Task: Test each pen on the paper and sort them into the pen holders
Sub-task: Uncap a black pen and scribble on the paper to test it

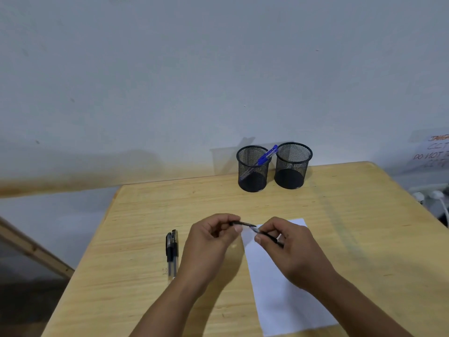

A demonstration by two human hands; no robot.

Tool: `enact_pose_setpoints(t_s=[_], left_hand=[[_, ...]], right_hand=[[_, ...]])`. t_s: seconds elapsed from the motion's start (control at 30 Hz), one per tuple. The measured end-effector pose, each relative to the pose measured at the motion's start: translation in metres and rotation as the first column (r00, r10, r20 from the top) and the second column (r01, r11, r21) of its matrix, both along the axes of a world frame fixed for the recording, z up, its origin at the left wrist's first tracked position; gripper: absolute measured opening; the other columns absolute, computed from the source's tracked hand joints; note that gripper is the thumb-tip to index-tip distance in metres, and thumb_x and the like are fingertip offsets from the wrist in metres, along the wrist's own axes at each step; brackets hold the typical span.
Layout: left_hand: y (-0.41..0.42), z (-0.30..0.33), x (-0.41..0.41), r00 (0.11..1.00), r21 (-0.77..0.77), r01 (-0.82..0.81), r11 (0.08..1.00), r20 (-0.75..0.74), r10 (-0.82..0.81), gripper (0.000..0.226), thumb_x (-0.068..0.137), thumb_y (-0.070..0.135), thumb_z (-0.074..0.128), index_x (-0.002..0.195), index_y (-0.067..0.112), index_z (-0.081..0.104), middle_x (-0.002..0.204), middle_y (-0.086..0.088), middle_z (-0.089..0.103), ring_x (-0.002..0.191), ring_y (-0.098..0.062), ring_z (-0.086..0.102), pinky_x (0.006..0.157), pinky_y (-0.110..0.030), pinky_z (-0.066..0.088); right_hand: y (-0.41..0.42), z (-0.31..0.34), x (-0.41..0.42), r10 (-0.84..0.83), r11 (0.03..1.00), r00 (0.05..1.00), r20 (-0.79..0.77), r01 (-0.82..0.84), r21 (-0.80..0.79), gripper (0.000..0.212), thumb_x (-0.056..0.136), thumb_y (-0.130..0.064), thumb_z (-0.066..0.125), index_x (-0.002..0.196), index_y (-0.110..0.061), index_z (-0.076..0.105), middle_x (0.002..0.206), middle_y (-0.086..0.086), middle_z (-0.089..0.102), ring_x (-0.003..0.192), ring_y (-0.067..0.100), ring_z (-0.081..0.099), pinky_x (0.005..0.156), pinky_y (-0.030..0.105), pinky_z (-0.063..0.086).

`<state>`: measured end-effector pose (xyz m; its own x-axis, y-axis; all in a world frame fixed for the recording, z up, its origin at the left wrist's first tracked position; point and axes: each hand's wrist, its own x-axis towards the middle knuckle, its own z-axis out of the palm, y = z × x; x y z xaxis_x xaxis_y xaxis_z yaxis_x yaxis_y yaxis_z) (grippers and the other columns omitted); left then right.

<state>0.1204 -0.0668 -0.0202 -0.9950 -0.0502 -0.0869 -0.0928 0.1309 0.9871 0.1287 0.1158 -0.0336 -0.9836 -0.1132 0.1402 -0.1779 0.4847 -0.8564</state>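
Two hands pinch black cap and pen apart.

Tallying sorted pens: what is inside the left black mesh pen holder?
One blue pen leans inside the left black mesh pen holder, its top above the rim. The mesh shows no others.

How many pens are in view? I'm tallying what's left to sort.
4: a blue pen in the left holder, two pens on the table, one in the hands.

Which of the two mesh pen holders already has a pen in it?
The left mesh holder: a blue pen leans inside it, its top poking over the rim. The right mesh holder beside it shows no pen.
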Motion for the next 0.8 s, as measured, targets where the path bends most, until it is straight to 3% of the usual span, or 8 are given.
enact_pose_setpoints(t_s=[0.1,0.17,0.23,0.37,0.53,0.67,0.73,0.8], left_hand=[[-0.009,-0.004,-0.011,0.990,-0.138,-0.140,0.981,-0.052,0.134,0.014,0.085,0.021,0.074,0.094,0.032,0.077,0.085,0.011,0.075,0.080,-0.007,0.067,0.063,-0.007,0.045],[-0.014,-0.008,-0.018,0.986,-0.291,-0.163,0.943,-0.087,0.143,0.017,0.086,0.024,0.073,0.099,0.034,0.076,0.083,0.018,0.073,0.075,0.003,0.063,0.059,-0.003,0.039],[-0.019,-0.013,-0.023,0.990,-0.420,-0.132,0.898,-0.091,0.103,0.019,0.087,0.028,0.071,0.103,0.037,0.073,0.082,0.020,0.072,0.072,0.004,0.062,0.059,-0.003,0.038],[-0.025,-0.021,-0.033,0.997,-0.641,-0.055,0.766,0.001,0.073,0.012,0.088,0.042,0.064,0.098,0.044,0.070,0.084,0.027,0.069,0.076,0.004,0.062,0.063,-0.016,0.038],[-0.024,-0.017,-0.040,0.996,-0.719,0.033,0.694,0.084,0.040,0.025,0.094,0.039,0.052,0.112,0.043,0.068,0.088,0.026,0.064,0.067,0.007,0.056,0.055,-0.012,0.029],[-0.021,-0.016,-0.038,0.997,-0.758,0.049,0.650,0.075,0.012,0.034,0.095,0.034,0.047,0.123,0.043,0.064,0.115,0.018,0.064,0.093,-0.004,0.057,0.058,-0.014,0.027],[-0.021,-0.020,-0.034,0.999,-0.795,0.014,0.606,0.030,0.016,0.036,0.095,0.037,0.047,0.128,0.042,0.060,0.125,0.017,0.058,0.111,-0.012,0.053,0.069,-0.023,0.030],[-0.017,-0.025,-0.026,0.996,-0.822,-0.054,0.567,-0.084,-0.027,0.041,0.090,0.039,0.047,0.130,0.039,0.059,0.126,0.014,0.056,0.114,-0.018,0.048,0.081,-0.030,0.035]], right_hand=[[0.005,-0.004,0.001,-0.062,0.995,0.992,0.110,0.071,-0.073,0.018,0.095,-0.011,0.057,0.097,-0.024,0.068,0.073,-0.003,0.067,0.052,0.007,0.051,0.051,0.016,0.043],[0.009,-0.006,0.002,-0.088,0.977,0.972,0.219,0.127,-0.172,0.029,0.095,-0.004,0.053,0.107,-0.026,0.067,0.084,-0.002,0.071,0.066,0.014,0.065,0.064,0.021,0.057],[0.012,-0.008,0.003,-0.104,0.953,0.954,0.281,0.176,-0.247,0.036,0.094,-0.003,0.058,0.113,-0.032,0.064,0.084,0.000,0.073,0.071,0.018,0.071,0.072,0.029,0.061],[0.015,-0.011,0.005,-0.197,0.918,0.929,0.313,0.287,-0.274,0.028,0.090,-0.003,0.064,0.109,-0.021,0.074,0.077,0.002,0.073,0.068,0.020,0.072,0.071,0.031,0.063],[0.014,-0.010,0.006,-0.215,0.903,0.918,0.333,0.317,-0.291,0.033,0.092,-0.003,0.058,0.101,-0.030,0.076,0.077,0.004,0.074,0.062,0.018,0.069,0.074,0.042,0.063],[0.014,-0.008,0.006,-0.229,0.888,0.919,0.322,0.333,-0.319,0.031,0.093,-0.006,0.057,0.098,-0.030,0.076,0.082,0.003,0.075,0.066,0.020,0.074,0.077,0.042,0.062],[0.015,-0.007,0.007,-0.208,0.866,0.922,0.328,0.329,-0.376,0.030,0.096,-0.007,0.055,0.100,-0.027,0.076,0.089,0.003,0.077,0.076,0.020,0.076,0.080,0.040,0.062],[0.018,-0.005,0.007,-0.165,0.814,0.922,0.350,0.327,-0.480,0.030,0.096,-0.005,0.054,0.099,-0.023,0.078,0.094,0.006,0.077,0.086,0.022,0.076,0.083,0.038,0.060]])
